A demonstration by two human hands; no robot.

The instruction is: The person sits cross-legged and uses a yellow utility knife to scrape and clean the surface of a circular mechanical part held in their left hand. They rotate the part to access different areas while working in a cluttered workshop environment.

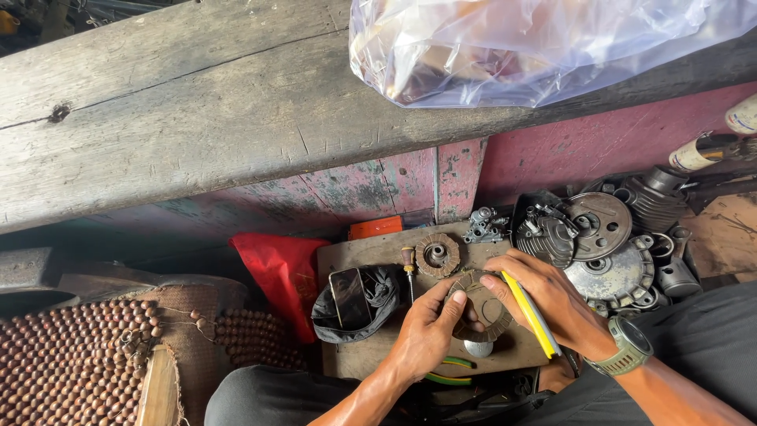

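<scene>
My left hand (426, 330) grips the near left edge of a round, rusty coil plate (480, 304) lying on a small wooden board (371, 252). My right hand (544, 300) rests on the plate's far right edge and holds a yellow-handled tool (531, 314) along the palm. A watch sits on my right wrist (628, 347). A second round coil part (438, 255) lies on the board just beyond, beside a small screwdriver (408, 268).
A phone on a dark cloth (356, 300) lies at the board's left, with a red bag (282, 272) beyond it. Metal engine parts (603, 237) are piled to the right. A wooden bench (197, 102) carries a clear plastic bag (528, 47). A beaded mat (71, 363) lies at the lower left.
</scene>
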